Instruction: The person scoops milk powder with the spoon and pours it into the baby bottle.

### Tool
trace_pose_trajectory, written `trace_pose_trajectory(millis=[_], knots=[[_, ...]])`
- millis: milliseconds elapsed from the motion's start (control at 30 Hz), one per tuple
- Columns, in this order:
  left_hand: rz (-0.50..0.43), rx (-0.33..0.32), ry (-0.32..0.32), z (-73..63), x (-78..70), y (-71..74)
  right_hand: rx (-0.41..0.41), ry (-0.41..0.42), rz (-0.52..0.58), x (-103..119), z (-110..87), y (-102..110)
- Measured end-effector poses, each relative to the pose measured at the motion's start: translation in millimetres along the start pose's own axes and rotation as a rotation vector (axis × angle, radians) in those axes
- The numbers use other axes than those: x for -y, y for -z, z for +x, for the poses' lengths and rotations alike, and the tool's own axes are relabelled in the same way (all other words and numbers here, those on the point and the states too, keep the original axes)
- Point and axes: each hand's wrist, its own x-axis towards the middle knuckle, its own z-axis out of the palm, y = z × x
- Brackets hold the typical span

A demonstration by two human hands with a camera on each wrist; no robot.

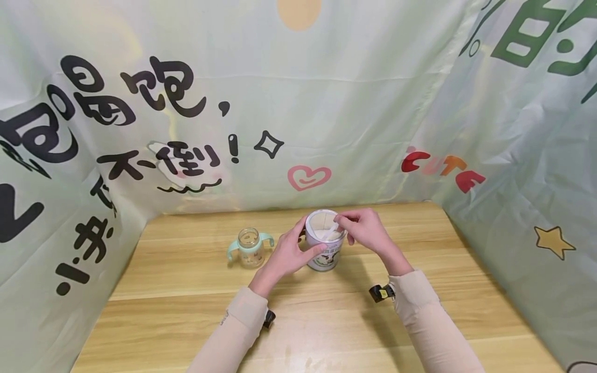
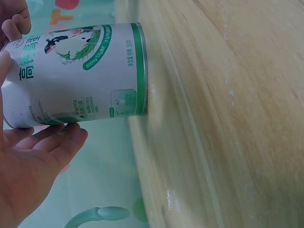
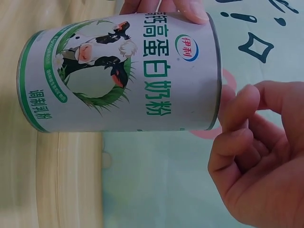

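A white and green milk powder can [image 1: 323, 263] stands upright on the table, its top uncovered, with pale powder inside. My left hand [image 1: 288, 254] grips its left side, thumb across the front and fingers behind; the left wrist view shows those fingers [image 2: 59, 142] along the wall. At the right of the rim, my right hand [image 1: 366, 228] pinches the handle of a white scoop [image 1: 330, 232] that slants down into the can. In the right wrist view, the curled right hand [image 3: 261, 152] is beside the can's rim, and the scoop is hidden.
Left of the can stands a clear baby bottle [image 1: 252, 255] with two mint handles and an uncovered mouth. The wooden table [image 1: 186, 269] runs back to a printed cloth wall [image 1: 364, 171], with more cloth at both sides. White specks [image 2: 232, 102] lie on the wood.
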Motion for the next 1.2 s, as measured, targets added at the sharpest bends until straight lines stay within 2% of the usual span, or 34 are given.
trace_pose_trajectory(millis=[233,533,1033,1200], knots=[[-0.015,0.013,0.019,-0.5,-0.1,0.3,-0.082,-0.075,0.035,-1,1.5,2],[0.001,0.003,0.007,-0.3,0.3,-0.3,-0.12,-0.133,0.087,-1,-0.1,6],[0.007,0.015,0.001,1.1,1.4,1.4,-0.189,-0.128,0.24,3,-4.1,14],[-0.029,0.018,-0.017,3.3,1.3,3.7,-0.213,-0.121,0.266,7,-4.1,16]])
